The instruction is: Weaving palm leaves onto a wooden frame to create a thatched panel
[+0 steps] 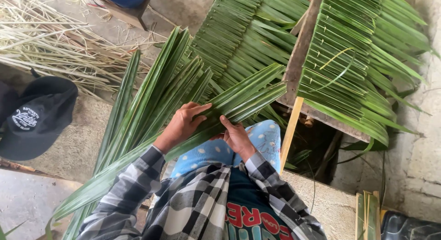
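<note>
Palm leaf held across the lap.
Left hand [181, 125] and right hand [236, 136] are clamped on the folded leaf [239, 100], whose long axis runs up-right.

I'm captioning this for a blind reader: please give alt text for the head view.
Two bare hands, left hand and right hand, grip a long green folded palm leaf over the lap, beside woven green leaf panels; a black cap lies left.

Long green palm leaves [243, 100], folded lengthwise, glossy, bundled together, lying slantwise over the lap, tips pointing up-right, hand-held mid-length
</note>
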